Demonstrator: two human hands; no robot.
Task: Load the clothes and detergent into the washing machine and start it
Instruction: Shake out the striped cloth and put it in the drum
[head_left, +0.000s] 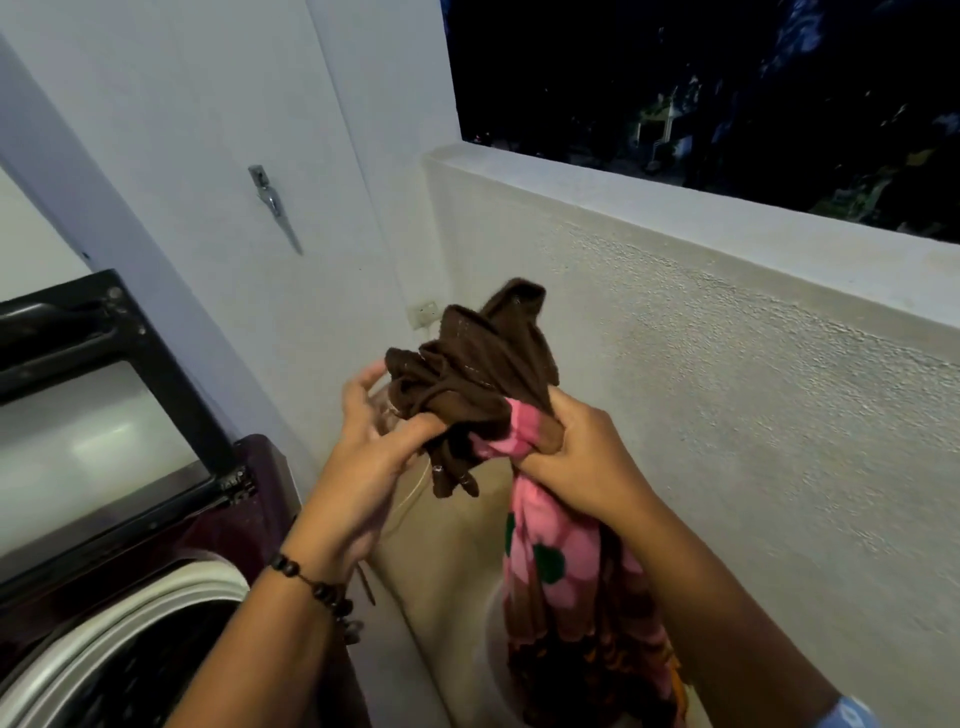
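Both hands bunch the clothes (470, 374) beside the open washing machine (130, 613), seemingly gathered for loading; the left hand (374, 436) pinches brown cloth; the right hand (566, 452) clenches the pink-flowered piece.

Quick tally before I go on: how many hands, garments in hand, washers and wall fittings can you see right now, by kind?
Hands: 2, the left hand and right hand, both gripping cloth.
Garments in hand: 2, a brown garment and a pink floral garment.
Washing machines: 1, a top-load washing machine with its lid up.
Wall fittings: 2, a faucet and a power outlet.
Total: 7.
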